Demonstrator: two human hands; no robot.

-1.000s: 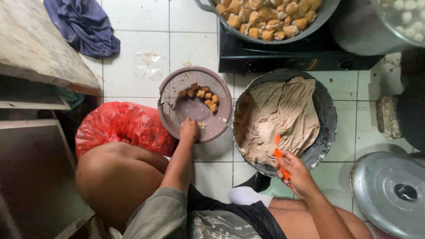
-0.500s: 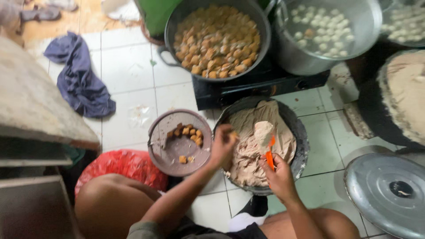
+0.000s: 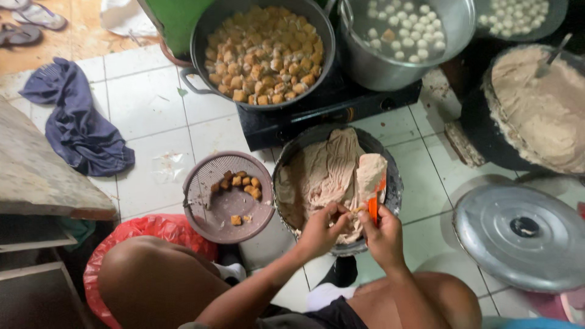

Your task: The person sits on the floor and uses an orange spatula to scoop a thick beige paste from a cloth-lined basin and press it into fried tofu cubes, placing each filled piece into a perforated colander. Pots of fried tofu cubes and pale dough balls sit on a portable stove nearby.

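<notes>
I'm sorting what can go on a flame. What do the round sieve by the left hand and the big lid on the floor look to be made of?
The sieve looks like plastic: dull mauve, matte, with fine moulded mesh around its rim. The lid looks like bare metal, probably aluminium: pale grey, a soft sheen, with a dark knob at its middle.

Paste basin (image 3: 304, 176) sits mid-floor; strainer bowl (image 3: 210, 210) just left of it; stove (image 3: 317, 119) behind, carrying a pan (image 3: 204, 36); lid (image 3: 487, 237) right.
</notes>
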